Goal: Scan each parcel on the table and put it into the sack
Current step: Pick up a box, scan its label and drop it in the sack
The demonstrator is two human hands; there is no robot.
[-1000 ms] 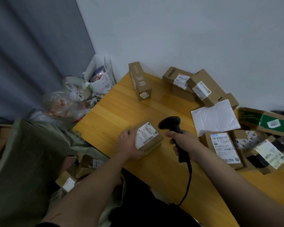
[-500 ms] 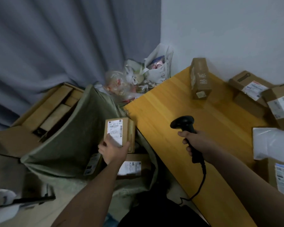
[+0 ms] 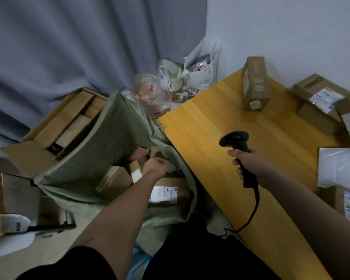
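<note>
Grey curtain corner, yellow wooden table on the right. Left hand is down in the mouth of the green woven sack, fingers loosely curled on nothing, whereas half a second ago it held a small labelled box. Right hand grips the black handheld scanner, nearer the remaining brown cardboard parcels at the table's far right.

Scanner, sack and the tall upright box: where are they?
scanner (image 3: 235, 139), head view, on its black head.
sack (image 3: 101, 146), head view, on its green inner wall.
tall upright box (image 3: 255, 83), head view, on its printed side.
</note>
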